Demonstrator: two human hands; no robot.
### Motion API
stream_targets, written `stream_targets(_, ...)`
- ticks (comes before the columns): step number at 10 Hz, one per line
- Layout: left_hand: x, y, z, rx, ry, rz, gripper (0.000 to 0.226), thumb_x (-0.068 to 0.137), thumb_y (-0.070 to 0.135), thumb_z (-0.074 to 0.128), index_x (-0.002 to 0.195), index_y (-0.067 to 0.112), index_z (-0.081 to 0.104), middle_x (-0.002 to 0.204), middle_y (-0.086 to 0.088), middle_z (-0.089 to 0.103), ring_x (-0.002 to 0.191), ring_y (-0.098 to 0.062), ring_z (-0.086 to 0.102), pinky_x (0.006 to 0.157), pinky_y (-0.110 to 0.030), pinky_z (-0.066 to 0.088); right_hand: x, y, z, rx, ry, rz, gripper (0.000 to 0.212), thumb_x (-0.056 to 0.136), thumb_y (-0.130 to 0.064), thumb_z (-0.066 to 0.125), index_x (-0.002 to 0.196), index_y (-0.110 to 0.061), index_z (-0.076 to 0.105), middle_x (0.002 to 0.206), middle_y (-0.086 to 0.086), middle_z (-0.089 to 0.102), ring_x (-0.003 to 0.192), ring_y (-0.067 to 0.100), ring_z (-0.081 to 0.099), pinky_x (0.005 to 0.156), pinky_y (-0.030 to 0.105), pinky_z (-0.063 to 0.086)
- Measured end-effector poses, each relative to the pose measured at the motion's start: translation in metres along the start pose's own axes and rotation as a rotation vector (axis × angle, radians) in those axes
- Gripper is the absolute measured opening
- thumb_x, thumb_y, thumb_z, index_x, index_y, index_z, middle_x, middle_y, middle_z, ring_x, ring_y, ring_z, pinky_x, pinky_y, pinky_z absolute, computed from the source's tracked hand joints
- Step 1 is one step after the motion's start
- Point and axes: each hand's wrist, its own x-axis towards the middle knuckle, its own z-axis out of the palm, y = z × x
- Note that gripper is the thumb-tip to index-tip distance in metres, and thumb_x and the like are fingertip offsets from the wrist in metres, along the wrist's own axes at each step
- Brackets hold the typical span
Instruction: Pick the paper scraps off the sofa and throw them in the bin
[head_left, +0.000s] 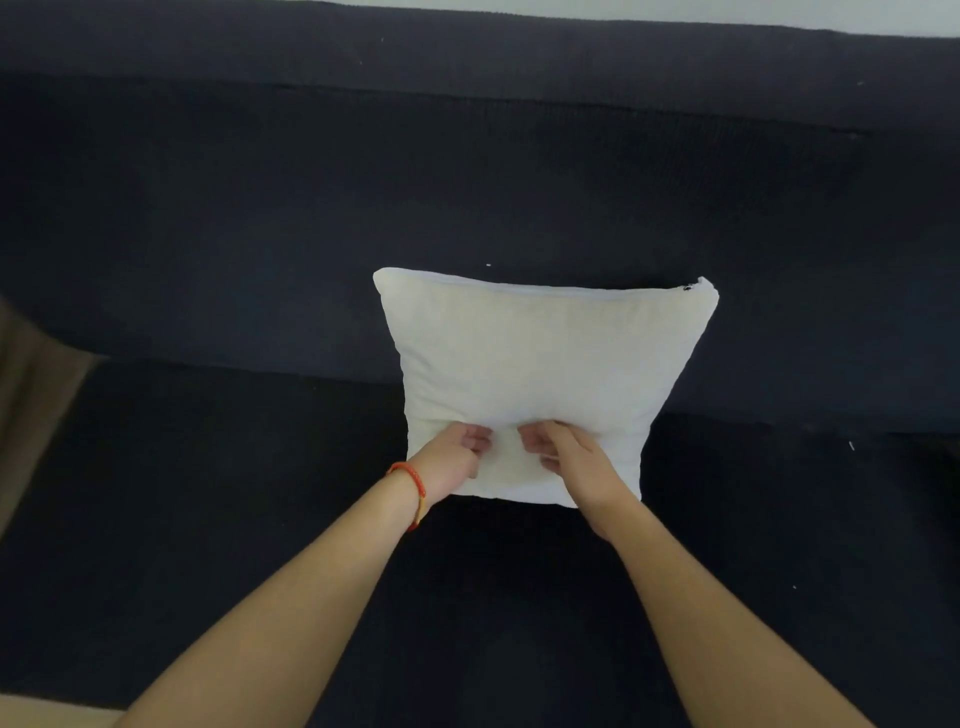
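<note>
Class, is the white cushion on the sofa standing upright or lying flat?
Upright. The white cushion stands on its lower edge, leaning against the sofa backrest, zip edge on top.

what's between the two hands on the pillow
Only bare white pillow fabric: a narrow strip separates the left hand from the right hand, seen in the head view.

The dark navy sofa (218, 493) fills the view, backrest far, seat near. Tiny white paper scraps (851, 445) dot it: on the right seat, the backrest, and the far top.
</note>
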Motion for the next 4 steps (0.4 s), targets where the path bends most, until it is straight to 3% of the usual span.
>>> stream_targets(1, 0.000, -0.003, 0.002, 0.007, 0.005, 0.015, 0.069, 0.084, -0.031, 0.032, 0.144, -0.002, 0.048, 0.146, -0.021, 0.055, 0.140, -0.030, 0.050, 0.100, -0.027, 0.045, 0.002, -0.003, 0.000, -0.027, -0.050, 0.029, 0.032, 0.105, -0.010, 0.045, 0.113, -0.018, 0.075, 0.123, -0.006, 0.072, 0.122, 0.013, 0.064, 0.115, 0.039, 0.048)
stream_targets(2, -0.017, -0.017, 0.004, 0.010, 0.032, 0.071, 0.062, 0.086, -0.021, 0.038, 0.138, 0.007, 0.056, 0.138, -0.013, 0.060, 0.132, -0.024, 0.055, 0.094, -0.025, 0.045, -0.012, -0.003, 0.000, -0.082, -0.086, 0.036, 0.028, 0.104, -0.013, 0.050, 0.117, -0.022, 0.074, 0.125, -0.012, 0.069, 0.124, 0.007, 0.060, 0.114, 0.034, 0.044)
stream_targets(3, -0.038, -0.036, 0.001, -0.049, 0.065, 0.061, 0.053, 0.090, -0.014, 0.042, 0.129, 0.015, 0.065, 0.131, -0.005, 0.064, 0.126, -0.019, 0.057, 0.102, -0.030, 0.046, -0.040, -0.001, -0.004, -0.075, -0.102, 0.070, 0.029, 0.106, -0.018, 0.051, 0.117, -0.029, 0.075, 0.124, -0.014, 0.071, 0.121, 0.005, 0.062, 0.107, 0.032, 0.047)
stream_targets(4, -0.082, -0.050, 0.001, -0.070, 0.045, -0.001, 0.042, 0.098, -0.003, 0.048, 0.131, 0.019, 0.065, 0.133, 0.002, 0.063, 0.122, -0.013, 0.057, 0.099, -0.029, 0.049, -0.084, 0.007, -0.008, -0.037, -0.006, 0.159, 0.025, 0.106, -0.021, 0.051, 0.117, -0.028, 0.072, 0.121, -0.005, 0.073, 0.115, 0.010, 0.066, 0.097, 0.032, 0.053)
